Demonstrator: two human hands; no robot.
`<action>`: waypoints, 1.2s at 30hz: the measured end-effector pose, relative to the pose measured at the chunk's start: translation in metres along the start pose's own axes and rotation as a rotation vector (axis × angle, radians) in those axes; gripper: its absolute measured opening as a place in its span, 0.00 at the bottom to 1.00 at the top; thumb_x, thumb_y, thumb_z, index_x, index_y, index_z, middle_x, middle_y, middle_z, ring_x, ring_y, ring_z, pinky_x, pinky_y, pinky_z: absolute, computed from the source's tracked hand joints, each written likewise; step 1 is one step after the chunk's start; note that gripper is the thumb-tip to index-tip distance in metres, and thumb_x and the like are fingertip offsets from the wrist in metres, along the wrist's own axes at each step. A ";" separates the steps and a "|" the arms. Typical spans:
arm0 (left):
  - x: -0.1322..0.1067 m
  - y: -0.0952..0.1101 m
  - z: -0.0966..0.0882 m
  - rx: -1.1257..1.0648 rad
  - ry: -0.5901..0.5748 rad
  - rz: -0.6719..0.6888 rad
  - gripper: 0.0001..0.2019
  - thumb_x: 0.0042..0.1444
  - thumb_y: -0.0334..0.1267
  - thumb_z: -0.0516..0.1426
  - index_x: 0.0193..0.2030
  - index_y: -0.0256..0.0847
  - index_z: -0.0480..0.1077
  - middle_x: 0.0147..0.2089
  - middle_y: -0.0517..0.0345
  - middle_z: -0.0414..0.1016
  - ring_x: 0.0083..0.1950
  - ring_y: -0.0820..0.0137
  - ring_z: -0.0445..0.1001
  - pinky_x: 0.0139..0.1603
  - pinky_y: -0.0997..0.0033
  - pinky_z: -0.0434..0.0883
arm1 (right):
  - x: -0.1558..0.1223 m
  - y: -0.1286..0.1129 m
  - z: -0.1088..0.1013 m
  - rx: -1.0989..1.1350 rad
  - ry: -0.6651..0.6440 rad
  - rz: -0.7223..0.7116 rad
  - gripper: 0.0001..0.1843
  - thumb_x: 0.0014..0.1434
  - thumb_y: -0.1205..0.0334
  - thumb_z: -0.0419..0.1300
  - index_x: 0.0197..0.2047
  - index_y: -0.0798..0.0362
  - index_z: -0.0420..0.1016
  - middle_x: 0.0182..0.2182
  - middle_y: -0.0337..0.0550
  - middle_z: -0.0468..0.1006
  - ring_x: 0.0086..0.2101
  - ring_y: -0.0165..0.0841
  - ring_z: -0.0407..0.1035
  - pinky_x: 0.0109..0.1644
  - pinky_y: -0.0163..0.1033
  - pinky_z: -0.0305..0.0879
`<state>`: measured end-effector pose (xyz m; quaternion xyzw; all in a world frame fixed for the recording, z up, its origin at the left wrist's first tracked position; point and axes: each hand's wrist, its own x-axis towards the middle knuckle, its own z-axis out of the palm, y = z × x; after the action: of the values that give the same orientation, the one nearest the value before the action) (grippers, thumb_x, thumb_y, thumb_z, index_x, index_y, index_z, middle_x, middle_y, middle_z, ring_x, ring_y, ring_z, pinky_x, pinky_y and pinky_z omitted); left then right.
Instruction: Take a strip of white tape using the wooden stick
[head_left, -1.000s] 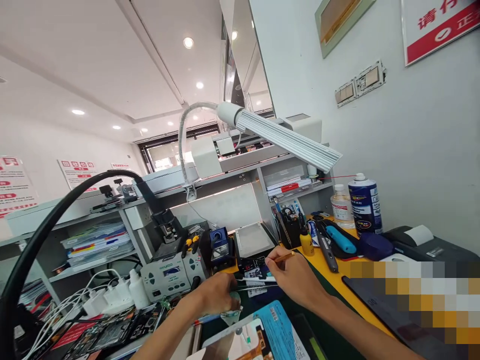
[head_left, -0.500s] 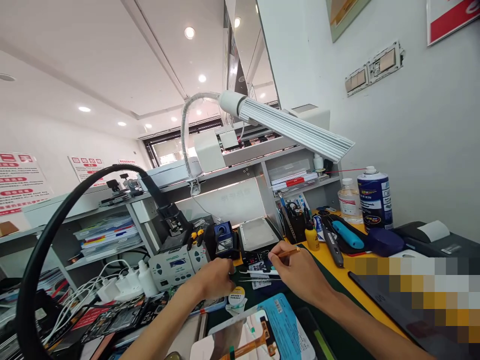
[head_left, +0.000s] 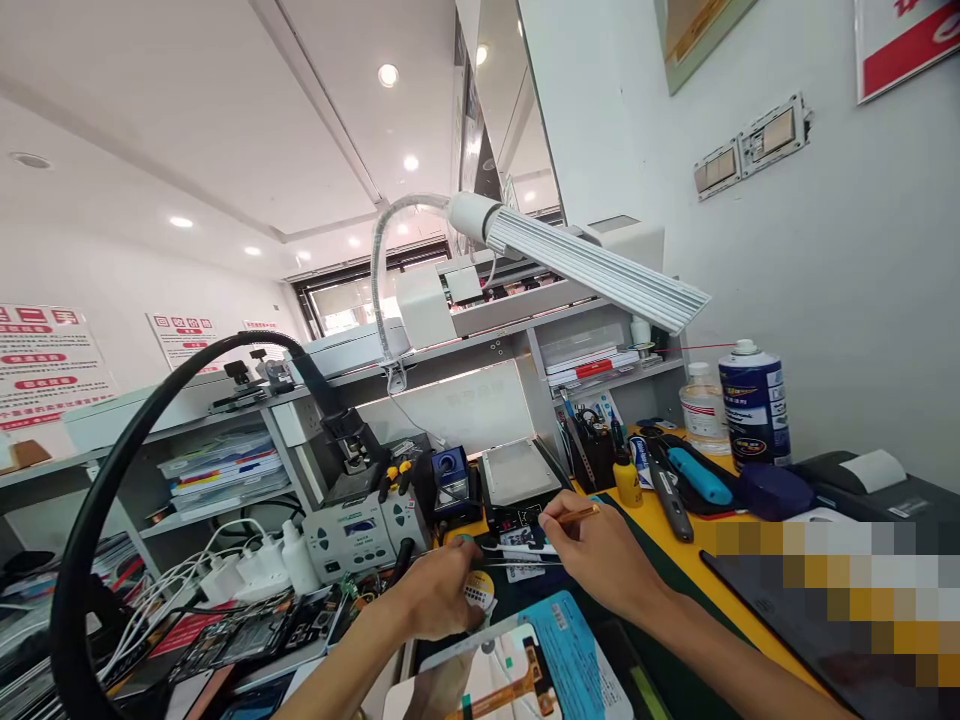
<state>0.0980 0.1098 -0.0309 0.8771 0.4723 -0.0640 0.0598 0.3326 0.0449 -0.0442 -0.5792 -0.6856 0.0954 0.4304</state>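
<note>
Presently the left hand (head_left: 439, 600) is closed around a small round spool with a white and yellow label (head_left: 478, 590), thumb and fingers pinching its rim just above the green mat (head_left: 652, 690) on the worktop (head_left: 679, 550). The right hand (head_left: 600, 560) is pressed together in a pen grip on a thin brown-handled tool (head_left: 577, 515), its working end pointed left and down towards a small dark board (head_left: 521, 540) that lies at the back of the mat, in front of the heating plate (head_left: 514, 475). That grip appears chosen for fine control, with the heel of the hand resting low for steadiness. Thin metal tweezers (head_left: 517, 562) lie flat between the two hands, within reach of either. A blue-edged card with a flex cable on it (head_left: 525, 670) sits nearest the viewer, apart from the board. A soldering station (head_left: 352, 535) stands to the left, a yellow bottle (head_left: 627, 480) and a blue spray can (head_left: 754, 405) to the right, and a ribbed lamp (head_left: 592, 270) hangs over the work area, evidently placed to light it. Compared with half a second earlier, the left hand has dropped back from the tweezers' end and now covers the spool, which then lay free on the mat; the right hand and its tool are almost unchanged in position.
</note>
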 end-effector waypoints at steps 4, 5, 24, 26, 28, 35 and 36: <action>-0.002 0.000 0.002 0.071 0.047 0.045 0.21 0.61 0.46 0.61 0.56 0.39 0.66 0.55 0.50 0.69 0.49 0.65 0.73 0.50 0.57 0.76 | 0.000 0.001 0.001 -0.003 0.005 -0.007 0.10 0.70 0.57 0.58 0.41 0.55 0.76 0.30 0.36 0.78 0.27 0.31 0.74 0.33 0.39 0.74; -0.003 0.000 0.002 0.099 0.057 0.049 0.20 0.61 0.47 0.61 0.55 0.39 0.66 0.55 0.50 0.69 0.48 0.66 0.73 0.49 0.58 0.76 | 0.000 0.002 0.001 -0.004 0.004 -0.012 0.10 0.70 0.57 0.58 0.41 0.55 0.76 0.30 0.36 0.78 0.28 0.31 0.74 0.33 0.39 0.74; -0.024 0.004 -0.005 0.338 0.239 0.110 0.20 0.62 0.49 0.59 0.55 0.40 0.66 0.50 0.51 0.70 0.50 0.63 0.72 0.47 0.58 0.75 | 0.000 0.004 0.004 -0.001 -0.012 -0.020 0.11 0.70 0.57 0.59 0.40 0.55 0.76 0.30 0.36 0.78 0.27 0.31 0.73 0.33 0.39 0.74; -0.025 0.003 -0.005 0.335 0.267 0.099 0.21 0.62 0.50 0.58 0.55 0.40 0.66 0.49 0.52 0.70 0.49 0.64 0.72 0.46 0.59 0.75 | -0.001 0.003 0.004 0.019 -0.015 -0.013 0.11 0.70 0.57 0.58 0.39 0.54 0.76 0.30 0.36 0.78 0.27 0.31 0.73 0.34 0.39 0.74; -0.027 0.002 -0.005 0.334 0.290 0.094 0.20 0.61 0.51 0.58 0.53 0.40 0.66 0.48 0.52 0.70 0.48 0.64 0.71 0.46 0.59 0.74 | -0.002 0.002 0.004 0.050 -0.015 -0.001 0.11 0.70 0.56 0.59 0.40 0.54 0.76 0.30 0.36 0.78 0.28 0.31 0.73 0.35 0.40 0.74; -0.031 0.003 -0.009 0.322 0.369 0.086 0.19 0.60 0.53 0.59 0.46 0.39 0.68 0.43 0.55 0.70 0.42 0.68 0.70 0.42 0.63 0.73 | 0.003 0.003 0.004 0.342 -0.107 0.114 0.12 0.70 0.54 0.58 0.42 0.55 0.76 0.31 0.36 0.78 0.26 0.30 0.73 0.33 0.39 0.74; -0.032 0.005 -0.008 0.316 0.394 0.081 0.18 0.60 0.53 0.58 0.46 0.39 0.68 0.43 0.55 0.70 0.41 0.69 0.70 0.41 0.64 0.72 | 0.003 0.003 0.005 0.410 -0.138 0.139 0.13 0.71 0.53 0.57 0.44 0.55 0.76 0.30 0.36 0.78 0.24 0.29 0.72 0.31 0.38 0.73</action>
<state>0.0848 0.0822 -0.0171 0.8892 0.4235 0.0375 -0.1689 0.3308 0.0506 -0.0476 -0.5178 -0.6381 0.3014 0.4837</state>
